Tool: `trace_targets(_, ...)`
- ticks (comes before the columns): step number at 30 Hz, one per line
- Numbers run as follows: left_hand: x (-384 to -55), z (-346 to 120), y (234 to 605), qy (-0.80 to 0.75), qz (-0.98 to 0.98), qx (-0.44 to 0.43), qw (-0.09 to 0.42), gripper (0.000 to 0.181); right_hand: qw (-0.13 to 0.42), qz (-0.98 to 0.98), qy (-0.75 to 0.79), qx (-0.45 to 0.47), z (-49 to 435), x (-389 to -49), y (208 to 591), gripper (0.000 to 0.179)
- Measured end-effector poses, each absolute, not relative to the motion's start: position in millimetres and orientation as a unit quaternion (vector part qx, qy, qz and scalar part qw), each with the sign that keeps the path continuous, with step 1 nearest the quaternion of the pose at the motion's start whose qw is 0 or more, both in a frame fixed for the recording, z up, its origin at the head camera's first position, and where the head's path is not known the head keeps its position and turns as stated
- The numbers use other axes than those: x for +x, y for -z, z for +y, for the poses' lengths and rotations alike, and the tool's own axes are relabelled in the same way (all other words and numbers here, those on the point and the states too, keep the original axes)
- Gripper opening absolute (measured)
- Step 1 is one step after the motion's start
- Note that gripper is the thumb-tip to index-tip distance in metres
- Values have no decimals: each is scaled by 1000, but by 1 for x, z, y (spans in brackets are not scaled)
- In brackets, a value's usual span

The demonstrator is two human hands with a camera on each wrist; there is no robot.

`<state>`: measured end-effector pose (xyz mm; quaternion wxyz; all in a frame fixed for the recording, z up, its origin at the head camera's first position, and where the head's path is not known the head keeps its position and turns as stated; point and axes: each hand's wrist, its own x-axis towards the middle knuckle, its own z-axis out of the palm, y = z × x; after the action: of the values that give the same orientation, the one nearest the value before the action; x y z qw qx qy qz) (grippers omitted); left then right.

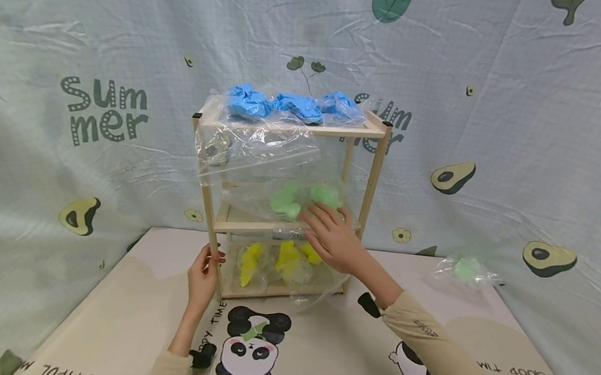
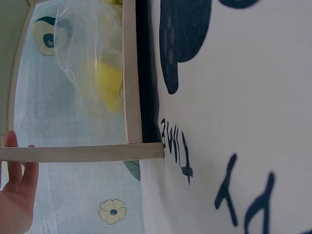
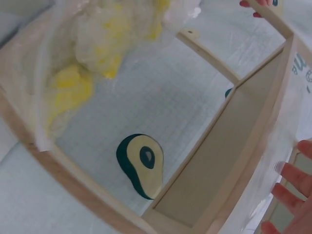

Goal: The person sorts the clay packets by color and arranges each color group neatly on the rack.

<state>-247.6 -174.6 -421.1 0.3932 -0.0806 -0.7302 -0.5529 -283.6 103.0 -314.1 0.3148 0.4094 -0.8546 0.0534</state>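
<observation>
A small wooden shelf rack (image 1: 298,229) with three levels stands on the table. My left hand (image 1: 203,276) grips its left front post (image 2: 73,154) low down, fingers passing behind the wood. At the middle level, my right hand (image 1: 334,241) reaches in, its fingers extended against a clear plastic bag with a light green crumpled item (image 1: 326,196). Another green item (image 1: 285,200) in clear plastic lies just left of it. Bags with yellow items (image 1: 288,258) sit on the bottom level. Several blue crumpled items (image 1: 297,107) in clear bags lie on top.
An empty-looking part of a clear zip bag (image 1: 261,150) hangs from the top shelf over the front. Far right on the table lies another clear bag with a green item (image 1: 465,269). A printed cloth (image 1: 309,39) hangs behind the rack.
</observation>
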Motion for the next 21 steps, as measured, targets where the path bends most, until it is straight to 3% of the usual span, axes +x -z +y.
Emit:
trace_targets(6,-261,-181,436,553,-730,-78,394,24,345,-833,-68,427,126,-271,323,47)
trace_targets(17,-261,-181,437,558,-728,-66,393,19,409,-816,-116,392,189,-276,353,26)
trace_targets(21,-262,-181,437,560,-729,-58,389,19,428,-815,-131,367,218,-285,371,29)
